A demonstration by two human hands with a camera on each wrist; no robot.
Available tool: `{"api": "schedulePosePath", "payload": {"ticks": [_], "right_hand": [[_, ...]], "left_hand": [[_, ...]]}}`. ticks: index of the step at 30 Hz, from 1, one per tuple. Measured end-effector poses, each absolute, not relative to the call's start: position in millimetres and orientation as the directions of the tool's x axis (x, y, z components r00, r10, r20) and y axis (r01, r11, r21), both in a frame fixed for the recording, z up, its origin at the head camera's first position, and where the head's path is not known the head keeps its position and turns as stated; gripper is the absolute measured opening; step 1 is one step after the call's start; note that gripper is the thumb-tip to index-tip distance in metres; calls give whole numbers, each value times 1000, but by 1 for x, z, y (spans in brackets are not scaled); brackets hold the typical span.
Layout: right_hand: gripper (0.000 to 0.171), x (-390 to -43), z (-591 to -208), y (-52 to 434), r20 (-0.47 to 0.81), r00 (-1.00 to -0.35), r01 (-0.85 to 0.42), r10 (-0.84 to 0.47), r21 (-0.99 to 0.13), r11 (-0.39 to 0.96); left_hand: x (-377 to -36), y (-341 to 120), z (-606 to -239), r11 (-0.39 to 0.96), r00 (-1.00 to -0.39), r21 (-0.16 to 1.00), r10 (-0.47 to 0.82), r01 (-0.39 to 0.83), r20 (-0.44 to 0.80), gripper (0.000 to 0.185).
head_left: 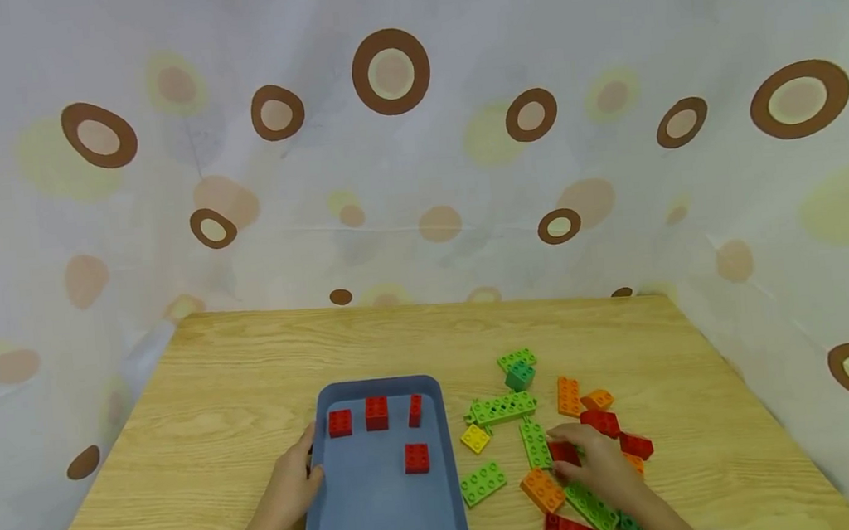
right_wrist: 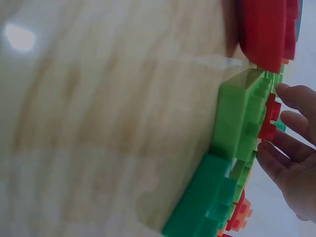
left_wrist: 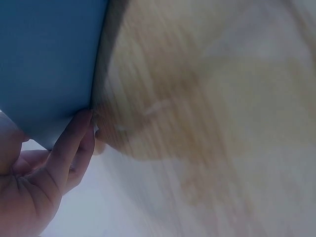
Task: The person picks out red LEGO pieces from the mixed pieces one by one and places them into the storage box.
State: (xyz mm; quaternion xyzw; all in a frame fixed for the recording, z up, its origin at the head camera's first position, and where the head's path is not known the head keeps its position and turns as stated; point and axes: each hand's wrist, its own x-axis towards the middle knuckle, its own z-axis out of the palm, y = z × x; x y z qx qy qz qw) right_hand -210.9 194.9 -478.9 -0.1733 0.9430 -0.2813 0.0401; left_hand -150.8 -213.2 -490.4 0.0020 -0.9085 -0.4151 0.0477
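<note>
Red brick (head_left: 563, 453) under the right hand (head_left: 597, 463), blue tray (head_left: 384, 509) steadied by the left hand (head_left: 292, 483).

Its fingers curled round the brick, the right hand was in the loose pile of green, orange and yellow bricks (head_left: 503, 408) on the bench (head_left: 218, 398), right of the tray; judged a pick-up in progress. Four red bricks (head_left: 376, 413) already lay in the tray, whose left rim the left hand held, thumb on top. Next called for lifting clear of neighbours and carrying left.
</note>
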Motion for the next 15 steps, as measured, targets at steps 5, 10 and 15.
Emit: {"api": "schedulePosePath", "payload": {"ticks": [5, 10, 15], "right_hand": [[39, -212, -485, 195, -23, -931, -293, -364, -548, 783], [40, -211, -488, 194, -49, -935, -275, -351, -524, 806], [42, -209, -485, 192, -68, -935, -265, -347, -513, 816]], "left_hand": [[-152, -214, -491, 661, -996, 750, -35, 41, 85, 60], [-151, -214, -491, 659, -997, 751, -32, 35, 74, 60], [-151, -214, -491, 645, -997, 764, -33, 28, 64, 60]]}}
